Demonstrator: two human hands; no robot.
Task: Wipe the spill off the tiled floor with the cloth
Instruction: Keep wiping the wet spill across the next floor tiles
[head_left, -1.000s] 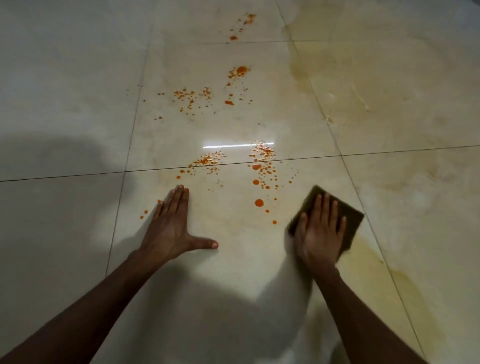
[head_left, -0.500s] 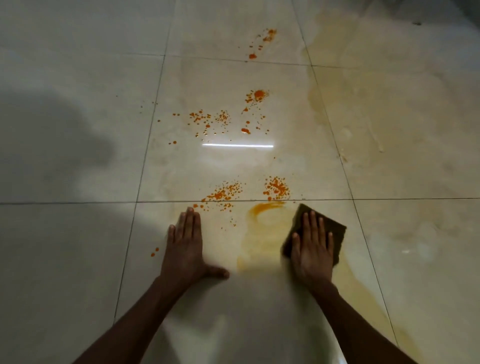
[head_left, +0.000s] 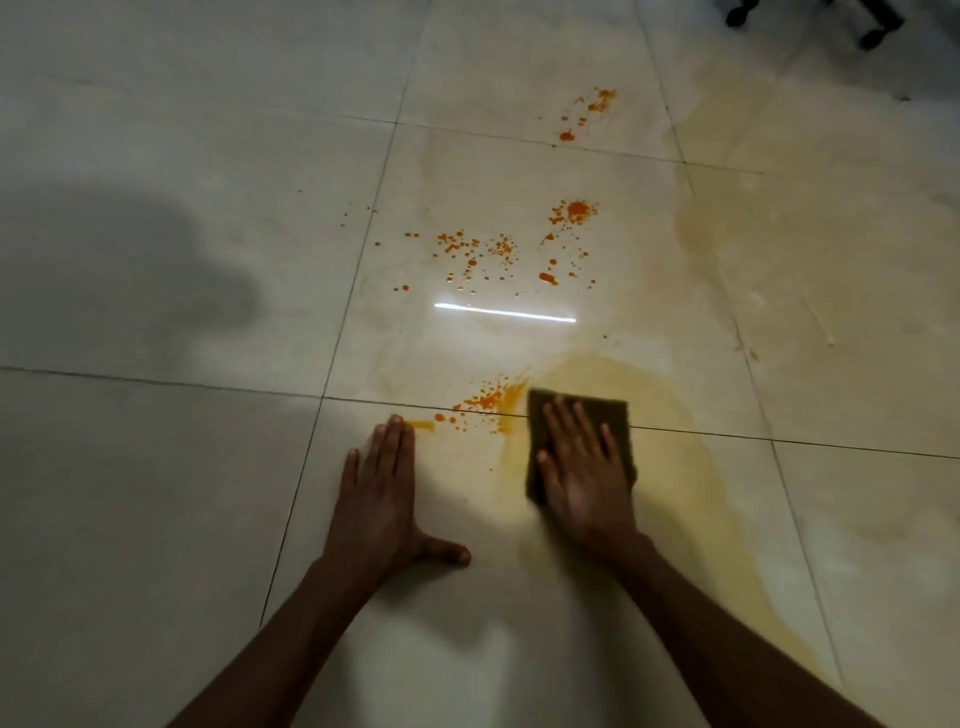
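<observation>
Here right hand (head_left: 584, 478) presses cloth (head_left: 613, 415) flat beside seemingly smeared spill (head_left: 485, 400).

Both bare forearms reach forward. The left hand (head_left: 382, 499) lies flat, palm down, left of the square brown cloth (head_left: 579, 441), fingers together, thumb spread to the right. The right hand (head_left: 584, 478) presses flat on this cloth, fingers slightly spread.

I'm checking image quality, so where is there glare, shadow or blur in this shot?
Head view: a bright glare streak on the glossy floor; a dark shadow at left; slight motion blur around the right hand pressing the cloth; left hand sharp.
</observation>
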